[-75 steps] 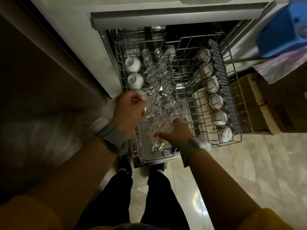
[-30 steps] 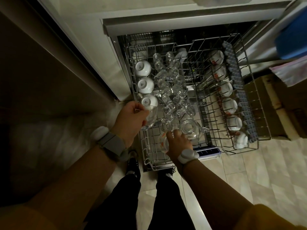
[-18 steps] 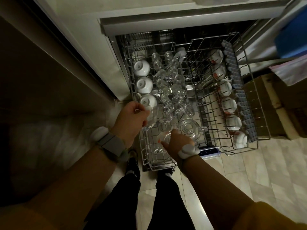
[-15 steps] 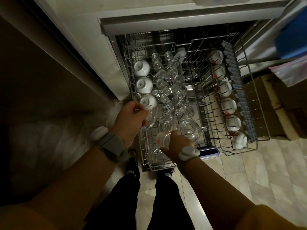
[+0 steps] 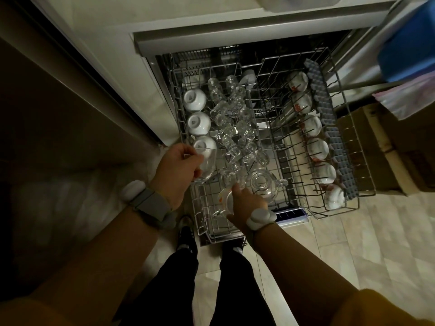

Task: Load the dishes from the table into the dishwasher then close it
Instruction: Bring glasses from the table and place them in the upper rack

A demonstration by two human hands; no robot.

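Left hand (image 5: pixel 179 171): fingers curled round clear curved glass bowl (image 5: pixel 208 165), held over near-left of pulled-out wire dishwasher rack (image 5: pixel 334 211), probably awaiting free slot. Beside it: white ceramic cups (image 5: pixel 199 123), upturned for draining; jumble of small clear glasses (image 5: pixel 237 132). Right hand (image 5: pixel 247 205): fingers wrapped on clear glass cup with orange mark (image 5: pixel 223 201), lowering into front tines, beside clear glass teapot (image 5: pixel 261 184). Right row: red-patterned white bowls (image 5: pixel 310 125), on edge.

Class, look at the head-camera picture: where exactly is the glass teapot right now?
The glass teapot sits in the pulled-out dishwasher rack, near its front edge, just beyond the right hand and in front of the cluster of small clear glasses.
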